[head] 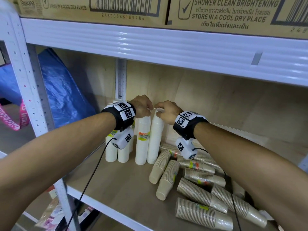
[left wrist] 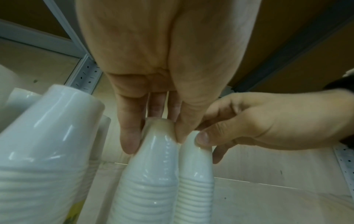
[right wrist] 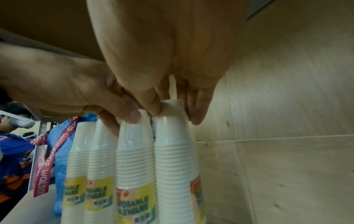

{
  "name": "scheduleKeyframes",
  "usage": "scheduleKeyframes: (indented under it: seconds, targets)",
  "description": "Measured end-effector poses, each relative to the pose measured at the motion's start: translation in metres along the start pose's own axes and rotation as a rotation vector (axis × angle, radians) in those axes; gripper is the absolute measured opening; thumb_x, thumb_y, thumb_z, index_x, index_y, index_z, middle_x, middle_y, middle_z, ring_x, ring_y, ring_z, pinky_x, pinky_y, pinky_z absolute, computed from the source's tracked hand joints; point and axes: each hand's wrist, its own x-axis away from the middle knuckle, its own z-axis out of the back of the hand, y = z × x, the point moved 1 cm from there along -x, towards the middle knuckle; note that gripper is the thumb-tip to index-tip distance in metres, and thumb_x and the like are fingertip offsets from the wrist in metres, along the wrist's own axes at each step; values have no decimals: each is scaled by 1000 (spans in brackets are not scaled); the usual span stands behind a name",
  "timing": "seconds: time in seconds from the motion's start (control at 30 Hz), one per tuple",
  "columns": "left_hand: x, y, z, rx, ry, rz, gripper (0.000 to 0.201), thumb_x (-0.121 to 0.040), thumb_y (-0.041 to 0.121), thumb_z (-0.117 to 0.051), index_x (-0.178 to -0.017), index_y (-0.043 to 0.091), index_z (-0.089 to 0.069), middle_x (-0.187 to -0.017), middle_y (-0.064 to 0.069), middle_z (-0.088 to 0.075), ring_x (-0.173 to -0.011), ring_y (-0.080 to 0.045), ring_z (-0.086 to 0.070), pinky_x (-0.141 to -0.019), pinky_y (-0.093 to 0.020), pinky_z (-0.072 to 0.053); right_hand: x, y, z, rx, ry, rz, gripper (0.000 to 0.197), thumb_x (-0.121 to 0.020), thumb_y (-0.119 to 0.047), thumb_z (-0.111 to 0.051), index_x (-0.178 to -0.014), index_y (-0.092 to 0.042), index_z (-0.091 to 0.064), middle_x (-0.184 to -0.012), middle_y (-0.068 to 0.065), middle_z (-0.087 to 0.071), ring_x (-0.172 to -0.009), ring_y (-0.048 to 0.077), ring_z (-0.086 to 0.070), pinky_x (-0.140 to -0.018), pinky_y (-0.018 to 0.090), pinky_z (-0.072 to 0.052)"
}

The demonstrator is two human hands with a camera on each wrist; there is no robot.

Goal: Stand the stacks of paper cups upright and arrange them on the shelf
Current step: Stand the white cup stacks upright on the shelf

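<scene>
Here the left hand [head: 143, 106] grips the top of one glossy, plastic-wrapped, ribbed stack of white paper cups [head: 142, 140]; the right hand [head: 166, 112] pinches its upright neighbour [head: 155, 139]. Both stand on the pale wooden shelf [head: 120, 184], beside toppled ridged brown cup stacks [head: 196, 175].

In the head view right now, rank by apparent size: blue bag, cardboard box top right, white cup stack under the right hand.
1. cardboard box, cropped by the frame
2. blue bag, partly hidden
3. white cup stack
Box versus bag is unsure.
</scene>
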Motion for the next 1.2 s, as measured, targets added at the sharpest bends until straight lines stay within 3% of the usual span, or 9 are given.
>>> scheduleKeyframes:
  seconds: [0.07,0.17,0.27,0.33,0.47,0.57,0.7,0.83,1.2]
  targets:
    - [0,-1,0,10,-4,-1,34,-90,16,-65,-125,14,-64,-133,-2,-55,-120,-21,-53,-92,-26,-43,-2,1,-1,2,-4,2,34,-93,-19,-58,-126,-11,-63,-127,4,-61,-115,21,-58,-85,21,-38]
    - [0,-3,0,32,0,0,34,-89,15,-66,-123,15,-65,-130,-1,-58,-117,-19,-55,-89,-25,-43,-6,0,-3,49,19,-3,17,-91,-22,-61,-93,-7,-69,-90,3,-60,-86,21,-57,-71,26,-40]
    - [-1,-6,0,55,-8,9,34,-88,15,-67,-122,15,-66,-128,-1,-60,-115,-19,-56,-88,-25,-43,-10,0,-4,90,21,-11,21,-89,-24,-61,-82,-5,-67,-80,4,-62,-78,24,-60,-68,31,-49]
    - [-3,-8,0,67,-14,15,34,-88,14,-68,-122,15,-66,-128,-2,-60,-115,-19,-56,-88,-25,-43,-11,-2,-4,99,21,14,20,-88,-23,-60,-86,-4,-67,-82,5,-62,-80,24,-60,-66,28,-47]
    - [-6,-8,-1,70,-17,21,35,-88,13,-67,-122,15,-66,-129,-3,-58,-116,-20,-55,-89,-25,-43,-11,-5,-4,68,-3,48,29,-91,-10,-52,-114,-3,-67,-116,10,-66,-105,25,-60,-83,25,-46]
    - [-8,-7,-2,62,-17,16,35,-87,13,-67,-122,16,-67,-129,-2,-59,-116,-20,-56,-87,-24,-43,-14,-5,-6,72,12,33,24,-91,-9,-50,-105,1,-68,-102,14,-69,-95,29,-62,-76,29,-49]
    - [-11,-9,-3,58,-15,22,35,-86,13,-67,-121,17,-67,-128,-1,-60,-114,-19,-56,-84,-25,-42,-18,-4,-8,57,41,20,25,-94,-12,-51,-107,-1,-69,-106,16,-69,-99,31,-64,-86,37,-54]
    - [-12,-10,-3,53,-14,20,35,-87,13,-67,-122,17,-67,-129,-2,-59,-114,-19,-55,-84,-25,-41,-19,-2,-10,53,51,22,25,-94,-15,-50,-105,-9,-72,-104,11,-70,-96,29,-64,-85,37,-54]
    - [-13,-8,-4,17,-3,-3,35,-86,10,-65,-120,16,-68,-128,-2,-60,-116,-20,-55,-87,-25,-42,-18,-10,-14,72,6,3,30,-89,-10,-50,-110,-9,-70,-110,11,-69,-100,29,-64,-87,38,-55]
